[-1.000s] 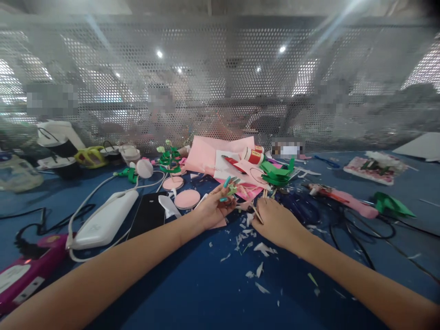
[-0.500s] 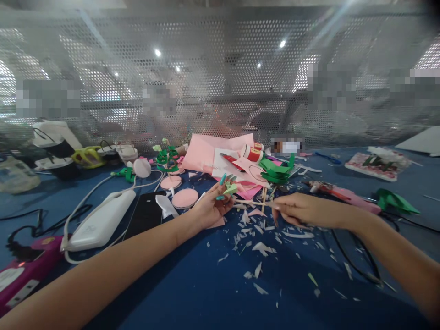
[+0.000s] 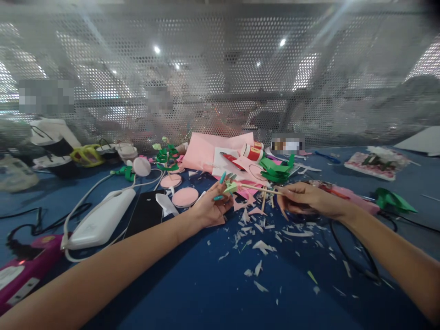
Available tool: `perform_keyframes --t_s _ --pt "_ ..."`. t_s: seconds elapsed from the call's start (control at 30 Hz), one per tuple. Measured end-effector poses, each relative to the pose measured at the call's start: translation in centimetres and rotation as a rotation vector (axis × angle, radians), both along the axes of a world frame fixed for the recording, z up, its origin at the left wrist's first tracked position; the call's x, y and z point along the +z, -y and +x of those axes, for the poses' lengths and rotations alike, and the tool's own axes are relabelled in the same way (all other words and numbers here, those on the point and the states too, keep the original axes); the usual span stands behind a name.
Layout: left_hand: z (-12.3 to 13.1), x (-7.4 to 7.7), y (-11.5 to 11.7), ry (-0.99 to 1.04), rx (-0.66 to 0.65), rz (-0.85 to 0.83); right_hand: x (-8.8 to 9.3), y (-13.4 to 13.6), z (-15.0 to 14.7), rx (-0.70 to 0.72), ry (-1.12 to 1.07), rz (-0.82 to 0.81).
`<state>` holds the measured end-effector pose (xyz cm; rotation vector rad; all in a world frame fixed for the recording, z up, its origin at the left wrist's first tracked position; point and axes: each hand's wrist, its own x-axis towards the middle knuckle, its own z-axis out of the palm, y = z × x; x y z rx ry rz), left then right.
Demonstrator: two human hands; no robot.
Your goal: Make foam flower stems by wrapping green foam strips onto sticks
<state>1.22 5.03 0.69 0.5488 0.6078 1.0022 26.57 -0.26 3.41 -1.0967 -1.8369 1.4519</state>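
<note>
Roughly, biggest first: blue table [image 3: 213, 293] under everything, perforated metal screen [image 3: 220, 78] behind it. Left of centre, white power bank [image 3: 101, 220] with its white cable, black phone [image 3: 147, 213] just beside it. Magenta device [image 3: 20, 275] at near-left edge. Pink paper sheets [image 3: 209, 151] piled at the far middle, red-and-white glue tube [image 3: 252, 153] lying on them, folded green paper [image 3: 277, 170] just right of that. Pink glue gun [image 3: 347, 197] behind right wrist, mostly hidden. Two pink foam discs [image 3: 184, 197] near the phone. White paper scraps [image 3: 261, 247] scattered between and in front of both hands.

Left hand [image 3: 211, 208] resting on table edge-down, fingers curled, fingertips pinched on a small light-green paper leaf [image 3: 230, 187], long teal nails sticking up. Leaf held just above the table, right in front of the pink sheets.

Right hand [image 3: 305, 199] reaching in from the right, thumb and forefinger closed on a thin wooden skewer [image 3: 261, 188]. Skewer lying near-horizontal, free tip pointing left and touching or almost touching the leaf; cannot tell which. Other fingers of that hand loosely curled, not gripping anything visible.

More wooden sticks [image 3: 264, 199] crossed below the skewer, on the table between the hands.
</note>
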Motion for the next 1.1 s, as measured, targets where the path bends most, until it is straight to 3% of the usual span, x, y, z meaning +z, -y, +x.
perform_keyframes --t_s 0.43,0.77,1.1 --pt "-0.2 0.1 0.2 0.026 -0.006 0.012 -0.4 -0.1 -0.3 -0.004 -0.043 -0.03" --pt "-0.4 0.3 0.3 0.008 -0.01 -0.023 -2.9 0.6 -5.0 -0.089 -0.327 -0.052" --pt "-0.3 0.4 0.4 0.047 0.022 -0.056 -3.6 0.7 -5.4 -0.166 -0.156 0.077"
